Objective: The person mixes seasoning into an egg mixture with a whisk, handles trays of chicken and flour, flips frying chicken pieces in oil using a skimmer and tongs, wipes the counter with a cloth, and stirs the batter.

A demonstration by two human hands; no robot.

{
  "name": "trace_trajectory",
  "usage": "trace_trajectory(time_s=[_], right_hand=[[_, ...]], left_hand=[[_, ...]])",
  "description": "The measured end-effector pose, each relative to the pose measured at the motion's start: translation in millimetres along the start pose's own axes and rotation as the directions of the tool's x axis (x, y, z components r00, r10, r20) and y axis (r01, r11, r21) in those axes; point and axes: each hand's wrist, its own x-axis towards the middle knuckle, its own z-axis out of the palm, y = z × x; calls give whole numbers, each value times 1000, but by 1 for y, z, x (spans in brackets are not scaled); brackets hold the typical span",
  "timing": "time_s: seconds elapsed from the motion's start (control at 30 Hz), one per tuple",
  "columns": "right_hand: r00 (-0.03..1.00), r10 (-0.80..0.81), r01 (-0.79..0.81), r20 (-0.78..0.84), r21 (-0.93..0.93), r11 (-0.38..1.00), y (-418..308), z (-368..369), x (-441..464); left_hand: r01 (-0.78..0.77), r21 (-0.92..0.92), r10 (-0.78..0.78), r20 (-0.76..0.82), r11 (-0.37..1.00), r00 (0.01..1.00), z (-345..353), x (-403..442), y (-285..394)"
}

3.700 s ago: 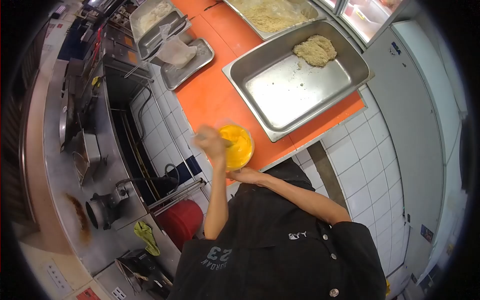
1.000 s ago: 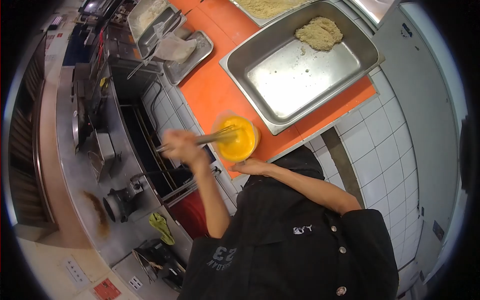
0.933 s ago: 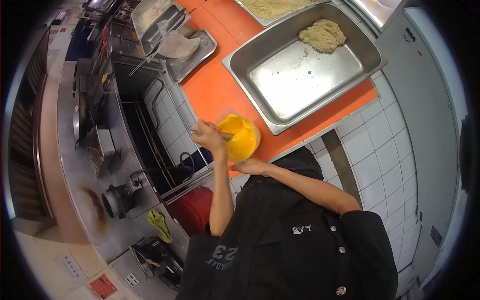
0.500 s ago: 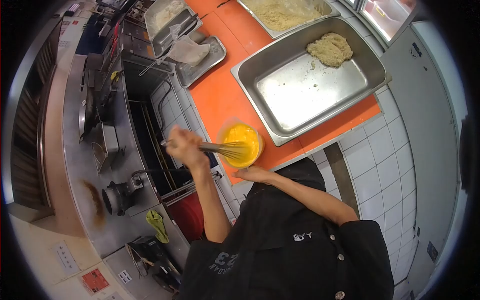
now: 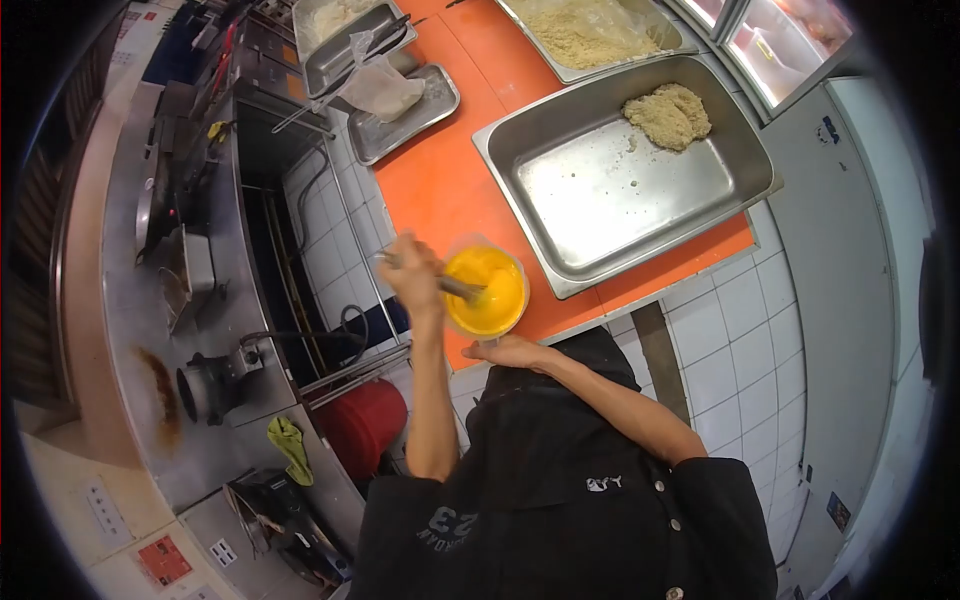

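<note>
Yellow glossy liquid (image 5: 497, 268), round tub (image 5: 470, 241), metal whisk (image 5: 460, 288) in left grip (image 5: 412, 276)

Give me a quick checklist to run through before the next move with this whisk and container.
1. Whisk in the left hand: ok.
2. Right hand at the container: ok, at its near side; firmness of grip, cannot tell.
3. Whisk's end in the yellow mixture: ok.
4. Mixture free of lumps: cannot tell, too blurred.
5. Container apart from the large pan: ok, orange surface shows between.
6. Large pan free of food: not ok, crumb-coated mass inside.
</note>
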Motion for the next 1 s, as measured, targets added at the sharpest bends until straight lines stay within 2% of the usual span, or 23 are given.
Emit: trace_trajectory(time_s=[0.03, 0.07, 0.13, 0.17, 0.2, 0.23, 0.27, 0.33, 0.37, 0.4, 0.47, 0.5, 0.53, 0.6, 0.67, 0.7, 0.73, 0.77, 0.83, 0.87, 0.9, 0.97, 1.0], right_hand=[[997, -60, 61, -44, 25, 998, -2, -2, 1], [998, -47, 48, -50, 23, 999, -4, -5, 2], [995, 103, -104, 11, 27, 994, -3, -6, 4], [993, 116, -117, 16, 9, 993, -2, -6, 5], [998, 65, -66, 7, 31, 997, 1, -1, 7], [1000, 14, -13, -16, 53, 998, 3, -1, 7], [999, 31, -30, -15, 48, 998, 4, -1, 5], [993, 96, -89, -70, 91, 992, -1, 0, 9], [991, 108, -100, -74, 103, 990, 3, 4, 9], [997, 49, -41, -52, 137, 990, 5, 2, 10], [999, -8, 16, -48, 171, 985, 5, 4, 12], [998, 26, -17, -63, 149, 989, 5, 3, 9], [996, 52, -42, -74, 132, 990, 3, 3, 10], [993, 29, -11, -114, 157, 987, -1, 3, 14], [990, 10, 14, -138, 169, 985, 2, 11, 14], [988, 16, 11, -153, 177, 984, 3, 15, 14], [984, 23, 9, -176, 180, 984, -3, 14, 12], [989, 70, -48, -132, 160, 986, -8, 10, 10], [988, 53, -32, -142, 152, 988, -15, 3, 11], [988, 52, -28, -144, 163, 986, -12, 9, 10], [990, 53, -30, -134, 169, 985, -6, 10, 11], [998, 7, 2, -62, 142, 990, 3, 5, 19], [998, 4, 4, -59, 134, 991, 1, 6, 18]], left_hand=[[-20, -106, 22, 14, 994, 1000, -3, 0, 33], [-33, -205, 38, 22, 978, 999, -10, -2, 66], [-34, -305, 38, 4, 952, 999, -17, 1, 41], [-113, -75, 113, -4, 991, 994, -6, 9, -25], [-180, 165, 180, 15, 970, 984, -3, 14, -61], [-37, 61, 29, 124, 997, 992, 1, 12, -10], [-22, 55, 16, 115, 998, 993, -6, 7, 31], [-62, -214, 85, 96, 975, 992, -22, 10, 81], [-208, -135, 203, -52, 969, 978, -14, 10, 42], [-201, -139, 195, -56, 970, 979, -13, 18, 4], [-83, 162, 46, 222, 983, 974, -12, 31, -47], [67, 26, -71, 186, 997, 980, -10, 24, 13], [73, 19, -76, 190, 997, 979, -14, 20, 43], [-37, -293, 71, 108, 955, 992, -26, 14, 73], [-249, -190, 217, -177, 950, 960, -4, 14, 3], [-127, -22, 128, 87, 992, 988, -10, 24, -18], [-46, 167, -11, 328, 985, 945, -8, 30, -10], [-37, 165, -18, 318, 986, 948, -21, 30, 1], [63, -216, 13, 335, 974, 942, -33, 29, 80], [70, -200, 3, 342, 977, 940, -28, 22, 46], [-194, -77, 207, 223, 978, 953, -18, 14, -17], [-207, 159, 178, 182, 965, 967, -12, 18, -59], [-212, 156, 184, 176, 965, 967, -11, 18, -39]])
